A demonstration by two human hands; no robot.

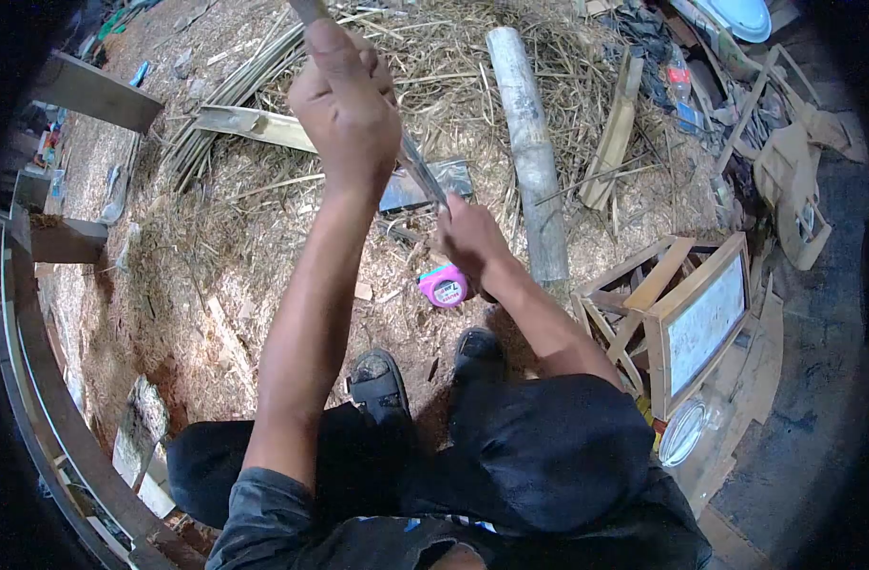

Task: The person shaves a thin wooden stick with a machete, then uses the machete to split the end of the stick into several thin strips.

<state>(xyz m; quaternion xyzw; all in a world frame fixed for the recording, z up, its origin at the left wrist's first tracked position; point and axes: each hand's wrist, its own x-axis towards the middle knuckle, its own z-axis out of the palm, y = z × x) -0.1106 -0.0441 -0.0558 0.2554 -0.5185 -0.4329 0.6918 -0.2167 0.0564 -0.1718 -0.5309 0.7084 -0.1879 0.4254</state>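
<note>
My left hand [347, 109] is raised at the upper middle, its fingers wrapped round a long narrow tool or strip [420, 169] that slants down to the right. One end of it sticks out above my left thumb. Lower and to the right, my right hand [470, 236] is closed at its lower end. Just below my right hand, a pink and blue tape measure [444, 285] lies among shavings. Behind the strip, a dark flat piece [406, 193] rests on the ground. What the strip is made of cannot be told.
A thick pale pole [532, 157] lies right of my hands, with a split piece [613, 138] beyond. Thin strips [230, 104] are piled at the upper left. A wooden frame [655, 328] stands at right, near a coil [683, 432]. Curved woodwork [49, 399] borders the left.
</note>
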